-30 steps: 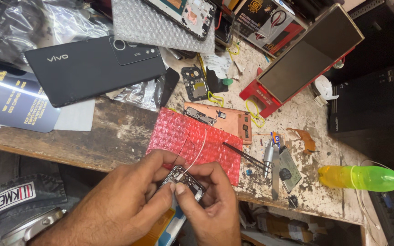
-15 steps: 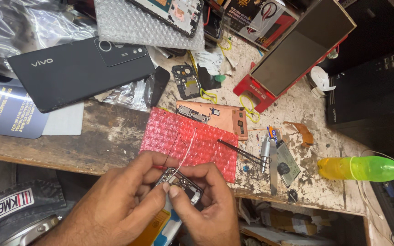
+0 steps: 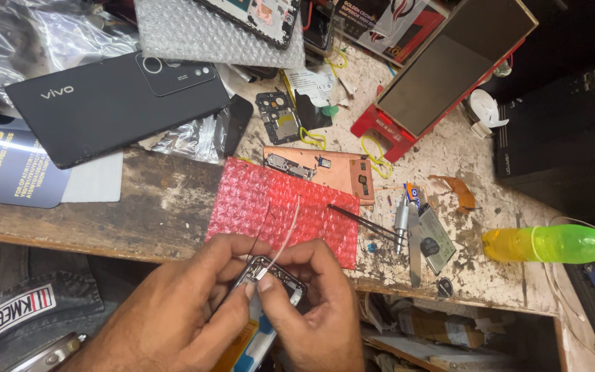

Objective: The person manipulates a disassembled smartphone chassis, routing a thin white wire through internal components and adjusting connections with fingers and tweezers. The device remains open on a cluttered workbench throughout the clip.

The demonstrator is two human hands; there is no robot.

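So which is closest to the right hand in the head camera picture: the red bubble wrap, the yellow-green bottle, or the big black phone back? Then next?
From the right hand:
1. Red bubble wrap, just above it on the bench.
2. Yellow-green bottle, far out to the right.
3. Black phone back, far up on the left.

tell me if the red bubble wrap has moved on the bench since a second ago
No. The red bubble wrap lies beside the copper plate as before; only the camera shifted.

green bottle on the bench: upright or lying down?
Lying down. The green bottle rests on its side on the workbench, cap end toward the right edge, well apart from both hands, which hold a small phone part.
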